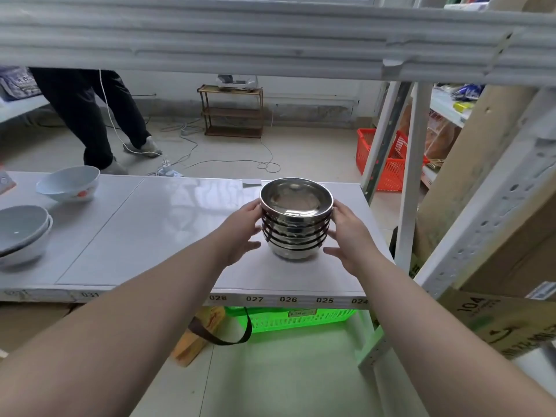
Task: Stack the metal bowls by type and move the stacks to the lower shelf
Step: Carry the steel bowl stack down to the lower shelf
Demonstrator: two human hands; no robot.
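Note:
A stack of several nested metal bowls (296, 219) stands upright on the white shelf board (156, 236), near its right end. My left hand (240, 233) is at the stack's left side, with fingertips touching the upper rims. My right hand (350, 236) flanks the right side, thumb against the top rim and fingers spread lower down. The fingers of both hands are apart around the stack, and its base rests on the board.
White ceramic bowls sit at the left: one tilted (70, 183), two nested (22, 233). An upper shelf beam (270, 46) spans overhead, a white upright (412, 176) stands right. A green basket (298, 319) lies below, cardboard boxes (496, 236) at right. A person's legs (99, 115) stand behind.

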